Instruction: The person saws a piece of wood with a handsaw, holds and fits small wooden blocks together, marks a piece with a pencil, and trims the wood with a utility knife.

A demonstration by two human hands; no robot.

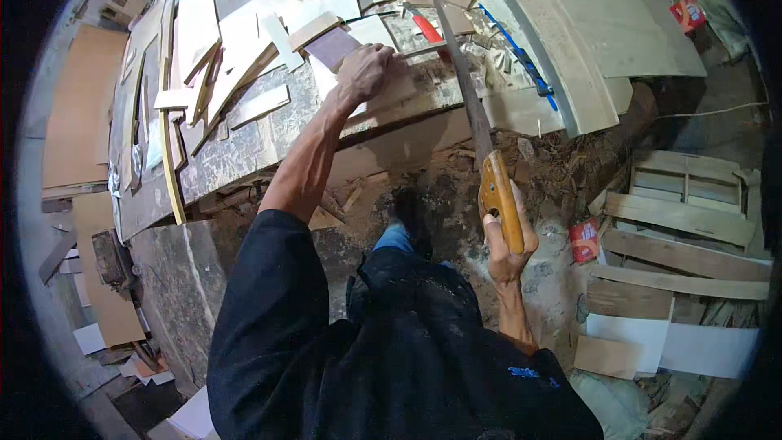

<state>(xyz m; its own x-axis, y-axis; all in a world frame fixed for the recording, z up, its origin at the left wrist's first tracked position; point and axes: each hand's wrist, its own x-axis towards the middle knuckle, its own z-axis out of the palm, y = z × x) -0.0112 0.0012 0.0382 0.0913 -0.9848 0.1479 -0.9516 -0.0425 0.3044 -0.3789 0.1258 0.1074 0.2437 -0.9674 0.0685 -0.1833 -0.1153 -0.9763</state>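
Observation:
My right hand (509, 236) is closed around the yellow-brown wooden handle of a handsaw (467, 85). Its long dark blade points away from me, over the bench's near edge and onto its top. On the bench, my left hand (366, 72) is a fist pressed down on a narrow wood strip (422, 51), whose end reaches right to the blade. Whether the teeth touch the strip, I cannot tell. Beside the blade lies a red-handled tool (427, 29), partly hidden. A brownish-purple flat piece (332, 48) lies just beyond my left hand.
Thin boards and offcuts (259, 105) crowd the left of the worn bench (236, 159). To the right are a blue cutter-like tool (529, 69), wood shavings (501, 61) and large panels (607, 16). Stacked wooden frames (680, 220) and a red packet (583, 241) lie on the right floor.

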